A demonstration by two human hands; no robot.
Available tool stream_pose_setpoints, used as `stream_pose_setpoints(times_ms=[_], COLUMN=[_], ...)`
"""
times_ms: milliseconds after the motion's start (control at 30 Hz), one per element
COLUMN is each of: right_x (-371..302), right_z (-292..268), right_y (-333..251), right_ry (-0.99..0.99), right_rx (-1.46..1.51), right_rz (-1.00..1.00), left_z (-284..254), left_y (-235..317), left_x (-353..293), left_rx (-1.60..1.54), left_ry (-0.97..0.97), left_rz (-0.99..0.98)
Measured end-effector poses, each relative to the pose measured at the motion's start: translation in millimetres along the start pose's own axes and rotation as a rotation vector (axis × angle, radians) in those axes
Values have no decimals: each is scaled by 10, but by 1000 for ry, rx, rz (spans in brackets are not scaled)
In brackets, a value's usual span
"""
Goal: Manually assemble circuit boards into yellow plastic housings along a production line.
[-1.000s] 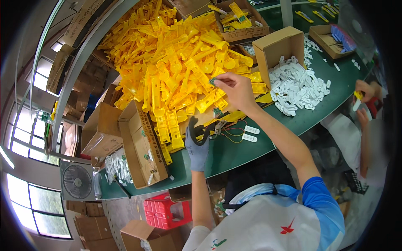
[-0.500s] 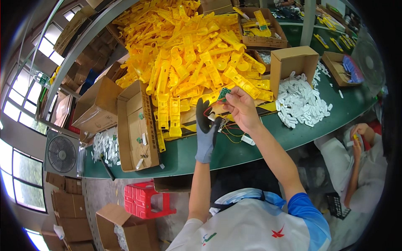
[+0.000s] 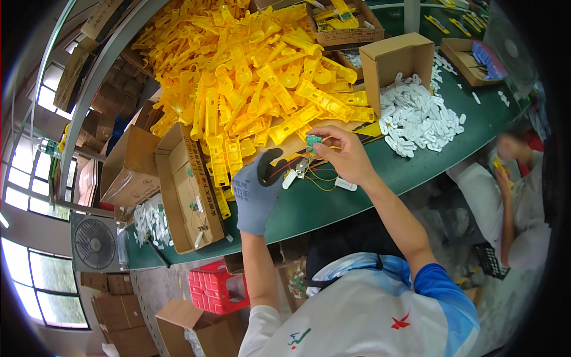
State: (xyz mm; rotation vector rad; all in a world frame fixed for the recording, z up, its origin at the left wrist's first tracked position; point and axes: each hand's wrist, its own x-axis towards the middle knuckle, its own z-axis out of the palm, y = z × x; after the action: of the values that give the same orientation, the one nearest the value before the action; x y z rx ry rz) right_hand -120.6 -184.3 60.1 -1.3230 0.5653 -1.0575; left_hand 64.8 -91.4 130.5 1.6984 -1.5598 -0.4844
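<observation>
My right hand (image 3: 344, 156), bare, pinches a small green circuit board (image 3: 313, 141) between thumb and fingers, above the table's near edge. Red and yellow wires (image 3: 321, 177) trail from the board to a small metal part (image 3: 302, 167) and the white plastic pieces below. One white piece (image 3: 289, 179) lies beside the metal part; another white piece (image 3: 345, 184) rests under my right wrist. My left hand (image 3: 257, 190), in a grey glove with black fingertips, is just left of the wires. Its thumb and forefinger curve apart, and a red wire runs close to them.
Yellow plastic housings (image 3: 238, 77) form a large heap behind my hands. White plastic pieces (image 3: 416, 119) are piled at right beside an upright cardboard box (image 3: 395, 59). An open carton (image 3: 184, 190) stands at left. A person (image 3: 505, 184) sits at the right.
My left hand has moved left and lower, and the white piece near its fingers now lies apart from it. My right hand still holds the circuit board. The whole view has shifted slightly.
</observation>
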Motion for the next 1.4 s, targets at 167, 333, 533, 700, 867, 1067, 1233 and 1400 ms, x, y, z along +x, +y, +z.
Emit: stream_pose_setpoints(times_ms=[167, 333, 533, 700, 867, 1067, 1233, 1400], right_x=[39, 23, -97, -188, -254, -322, -355, -369], right_z=[88, 192, 190, 164, 63, -74, -115, -149], right_y=[99, 201, 186, 149, 149, 70, -53, -8], right_ry=[188, 189, 33, -44, -67, -123, -93, -83], right_rx=[-58, 181, 322, 240, 243, 115, 38, 57], right_rz=[0, 40, 133, 93, 111, 110, 104, 55], left_z=[58, 314, 701, 832, 854, 701, 673, 714], left_y=[133, -77, -592, -938, -754, -953, -592, -708], left_x=[-236, -576, -826, -712, -522, -537, -490, -461], left_rx=[706, 536, -444, -497, -465, -887, -691, -420], left_ry=[222, 181, 480, 213, 193, 33, 133, -78], left_rz=[482, 492, 24, -70, 37, -19, -2, -82])
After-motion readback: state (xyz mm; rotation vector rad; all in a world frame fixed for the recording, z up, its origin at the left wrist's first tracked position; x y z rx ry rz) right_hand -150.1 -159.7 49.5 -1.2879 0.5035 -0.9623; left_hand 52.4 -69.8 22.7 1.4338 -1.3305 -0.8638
